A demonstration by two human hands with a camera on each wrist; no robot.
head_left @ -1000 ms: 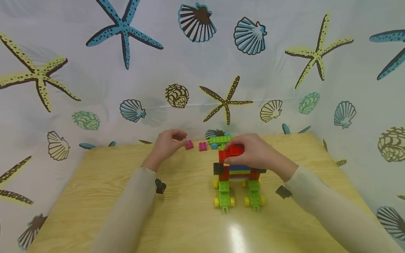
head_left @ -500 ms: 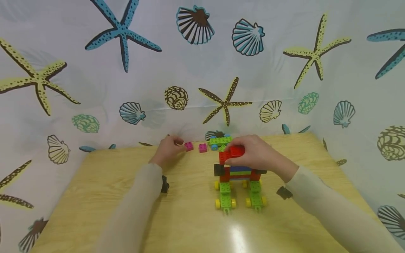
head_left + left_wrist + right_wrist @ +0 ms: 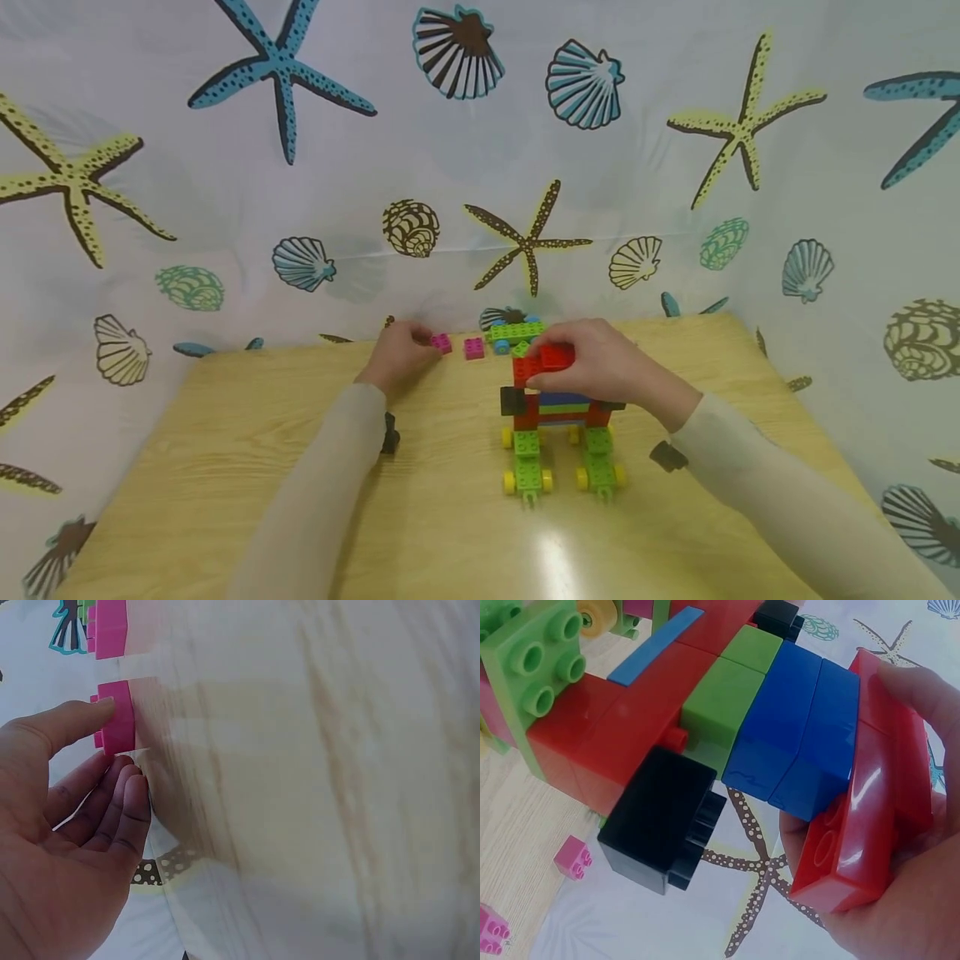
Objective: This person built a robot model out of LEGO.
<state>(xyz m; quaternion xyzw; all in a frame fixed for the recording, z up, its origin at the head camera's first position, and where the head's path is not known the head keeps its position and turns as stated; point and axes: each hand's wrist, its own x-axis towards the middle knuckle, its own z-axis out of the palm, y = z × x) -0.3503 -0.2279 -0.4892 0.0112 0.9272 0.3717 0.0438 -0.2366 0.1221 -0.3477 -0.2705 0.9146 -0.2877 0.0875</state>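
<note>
My right hand (image 3: pixel 600 358) grips the red toy bricks (image 3: pixel 870 802) at the top of a toy brick build (image 3: pixel 564 410). Below them the build has blue, green and red layers, black side bricks (image 3: pixel 660 817) and two green wheeled feet with yellow wheels. At the back of the table my left hand (image 3: pixel 397 354) reaches a small pink brick (image 3: pixel 118 720). In the left wrist view the thumb lies over that brick's face, and the other fingers, loosely bent, have their tips right at its lower end.
A second pink brick (image 3: pixel 474 348) lies just right of the first. Further right stands a green wheeled base (image 3: pixel 516 332) with blue wheels, a small green piece (image 3: pixel 521 349) in front of it. A shell-and-starfish cloth (image 3: pixel 450 167) rises behind the wooden table (image 3: pixel 247 467).
My left hand has come down and forward to the pink brick, its fingers drawing closer to it. The right hand keeps its grip on the red bricks, and the build stays where it was.
</note>
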